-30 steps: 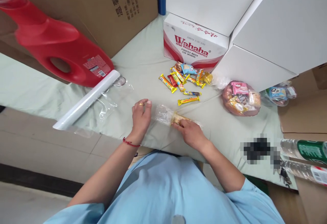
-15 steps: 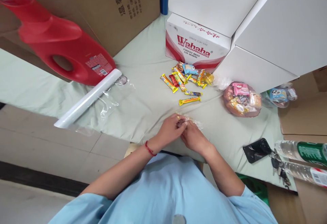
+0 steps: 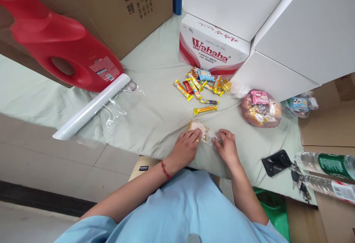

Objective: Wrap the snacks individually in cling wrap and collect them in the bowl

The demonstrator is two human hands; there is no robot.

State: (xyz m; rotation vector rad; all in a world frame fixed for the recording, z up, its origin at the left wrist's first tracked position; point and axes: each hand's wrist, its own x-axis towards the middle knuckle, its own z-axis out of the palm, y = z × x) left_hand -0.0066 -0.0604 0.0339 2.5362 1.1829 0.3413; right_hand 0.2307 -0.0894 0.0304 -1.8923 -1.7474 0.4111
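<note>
On the cloth close to my body lies a snack in clear plastic wrap (image 3: 197,125), pale and golden-brown; its exact kind does not show. My left hand (image 3: 186,147), with a gold ring and a red wrist cord, holds it down, fingers laid together across its near side. The thumb is hidden. At the right end of the packet, my right hand (image 3: 226,146) pinches the crinkled clear film (image 3: 215,139) between thumb and fingers. Just beyond the hands lie a yellow-wrapped candy bar (image 3: 205,109) and a pile of small wrapped snacks (image 3: 195,84).
A Wahaba-style white-and-red carton (image 3: 213,49) stands behind the pile. Right of it sit a round bowl of snacks (image 3: 260,121), a black phone (image 3: 276,163), keys (image 3: 298,178) and water bottles (image 3: 330,165). Leftward are a plastic film roll (image 3: 91,106) and a large red jug (image 3: 77,40).
My hands were close together around a small dark item; they have moved apart. The left now lies on the packet, and the right has shifted rightward with the film's end.
</note>
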